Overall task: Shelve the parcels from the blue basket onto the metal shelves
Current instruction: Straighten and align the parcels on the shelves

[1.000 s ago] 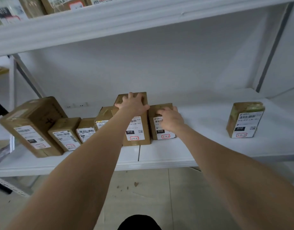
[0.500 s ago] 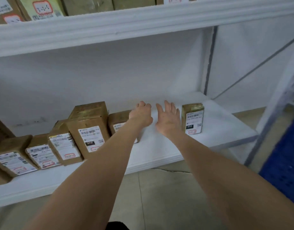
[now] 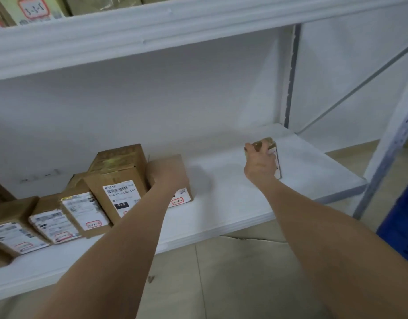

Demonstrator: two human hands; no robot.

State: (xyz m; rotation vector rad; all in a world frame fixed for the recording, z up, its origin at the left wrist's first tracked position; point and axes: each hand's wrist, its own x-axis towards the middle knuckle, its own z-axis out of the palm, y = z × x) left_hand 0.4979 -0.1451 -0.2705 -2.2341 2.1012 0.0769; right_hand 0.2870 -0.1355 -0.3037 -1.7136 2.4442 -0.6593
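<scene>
Two hands on the lower shelf [image 3: 221, 203], one parcel apiece; the row looks ready to be closed up.
Right hand [image 3: 259, 165]: fingers curled over the top of the lone parcel [image 3: 268, 142], which stands upright toward the shelf's right end, well apart from the row [image 3: 83, 208]. Left hand [image 3: 169, 178]: laid on the end parcel [image 3: 183, 195], the row's rightmost; blur hides whether its fingers clasp or merely press. Basket [image 3: 403, 226]: blue, at the right edge, contents out of view. Handling, as judged: bring the lone parcel left across the bare gap until it touches the end parcel, label facing near like the others. Brace the row with the left hand so nothing topples. Hold the parcel upright and low, back from the shelf's near lip.
</scene>
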